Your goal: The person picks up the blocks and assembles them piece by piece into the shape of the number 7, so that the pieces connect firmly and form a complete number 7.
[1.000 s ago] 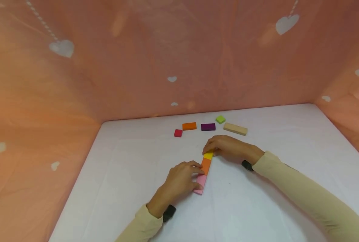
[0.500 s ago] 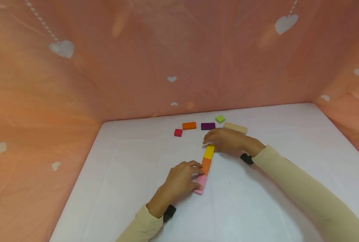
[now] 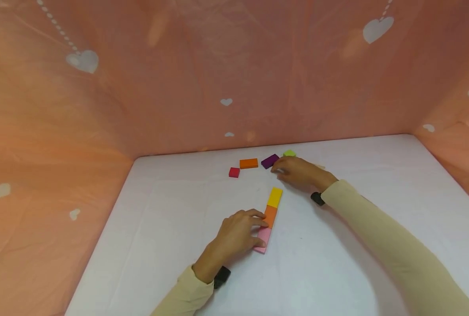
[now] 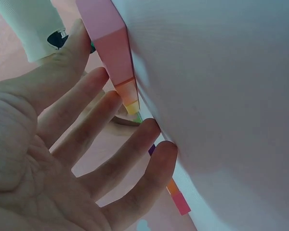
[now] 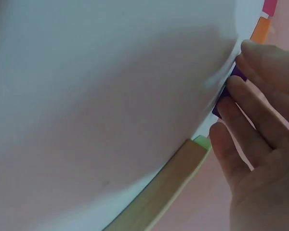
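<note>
In the head view, a pink block (image 3: pixel 264 237), an orange block (image 3: pixel 270 216) and a yellow block (image 3: pixel 275 197) lie end to end in a slanting row. My left hand (image 3: pixel 236 232) rests at the left of this row, its thumb at the pink block and fingertips over the orange one. The left wrist view shows its fingers (image 4: pixel 94 115) spread and fairly straight alongside. Farther back, my right hand (image 3: pixel 299 172) reaches to a purple block (image 3: pixel 269 161). Seen from the right wrist, its relaxed fingers (image 5: pixel 250 110) overlap that purple block (image 5: pixel 218 109), without closing round it.
At the back lie a red block (image 3: pixel 234 172) and another orange block (image 3: pixel 248 163), left of the purple one. A green block (image 3: pixel 289 153) and a long bare-wood block (image 5: pixel 159 192) are partly hidden by my right hand in the head view. Pink cloth walls (image 3: pixel 234 79) enclose the white table (image 3: pixel 171 210).
My right hand has left the yellow block and moved back to the purple block, which has turned to a slant. The yellow block is now uncovered. My left hand has stayed in place.
</note>
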Demonstrator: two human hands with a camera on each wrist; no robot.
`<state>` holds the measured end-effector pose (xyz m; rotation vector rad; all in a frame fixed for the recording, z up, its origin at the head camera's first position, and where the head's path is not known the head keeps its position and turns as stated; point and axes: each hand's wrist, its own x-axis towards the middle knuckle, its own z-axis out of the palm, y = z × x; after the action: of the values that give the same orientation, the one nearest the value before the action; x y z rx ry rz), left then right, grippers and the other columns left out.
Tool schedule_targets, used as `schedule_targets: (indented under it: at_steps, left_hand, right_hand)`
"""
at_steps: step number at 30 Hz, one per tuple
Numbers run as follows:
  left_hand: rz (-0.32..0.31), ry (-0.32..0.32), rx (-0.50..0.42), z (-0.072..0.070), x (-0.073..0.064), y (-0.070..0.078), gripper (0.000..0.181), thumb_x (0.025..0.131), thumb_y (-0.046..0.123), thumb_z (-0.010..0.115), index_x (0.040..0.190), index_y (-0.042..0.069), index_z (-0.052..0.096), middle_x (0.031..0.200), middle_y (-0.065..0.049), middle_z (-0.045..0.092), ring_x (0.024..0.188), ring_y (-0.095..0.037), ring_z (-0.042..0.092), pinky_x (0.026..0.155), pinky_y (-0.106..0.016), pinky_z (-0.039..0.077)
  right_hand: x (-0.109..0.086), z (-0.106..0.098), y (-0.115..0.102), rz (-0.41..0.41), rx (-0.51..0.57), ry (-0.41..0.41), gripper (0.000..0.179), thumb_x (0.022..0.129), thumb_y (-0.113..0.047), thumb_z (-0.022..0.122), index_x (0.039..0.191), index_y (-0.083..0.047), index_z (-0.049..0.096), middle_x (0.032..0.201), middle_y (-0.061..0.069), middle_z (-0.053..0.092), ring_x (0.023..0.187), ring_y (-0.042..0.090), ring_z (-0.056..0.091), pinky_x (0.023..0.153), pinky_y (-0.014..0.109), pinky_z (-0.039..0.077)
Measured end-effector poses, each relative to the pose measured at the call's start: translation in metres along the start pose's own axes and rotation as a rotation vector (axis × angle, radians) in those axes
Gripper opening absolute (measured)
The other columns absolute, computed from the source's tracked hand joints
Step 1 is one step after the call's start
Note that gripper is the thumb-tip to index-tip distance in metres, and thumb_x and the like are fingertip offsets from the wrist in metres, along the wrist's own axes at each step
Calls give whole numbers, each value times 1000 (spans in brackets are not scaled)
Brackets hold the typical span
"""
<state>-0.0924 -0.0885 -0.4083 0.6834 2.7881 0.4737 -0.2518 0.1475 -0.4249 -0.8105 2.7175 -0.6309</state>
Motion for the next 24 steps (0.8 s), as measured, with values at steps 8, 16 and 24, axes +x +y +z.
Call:
schedule_targets:
  at_steps: [8, 16, 24]
  left_hand:
    - [2, -1, -2, 0, 1, 1, 45, 77, 34, 86, 120, 29, 74, 132, 8, 65, 117, -20, 60, 81, -40, 55]
    - [-21, -12, -11, 0, -1, -1, 45, 78, 34, 85, 120, 30, 73, 133, 8, 64, 119, -20, 59, 84, -42, 53]
    - [-8, -7, -22, 1, -1, -2, 44, 78, 32, 85, 120, 29, 74, 133, 8, 64, 119, -20, 59, 84, -42, 53]
  right_hand:
    - [-12, -9, 0, -60, -47, 19, 32, 98, -21, 62, 129, -13, 66, 138, 8, 61, 135, 29, 51, 115, 50, 39]
    - [-42, -28, 29, -52, -116, 92, 37, 93, -14, 69, 128, -8, 66, 130, 12, 65, 128, 34, 54, 112, 53, 39]
    - [-52, -30, 44, 27, -161, 163, 41, 92, -21, 72, 130, -7, 65, 125, 12, 67, 117, 33, 59, 104, 54, 46]
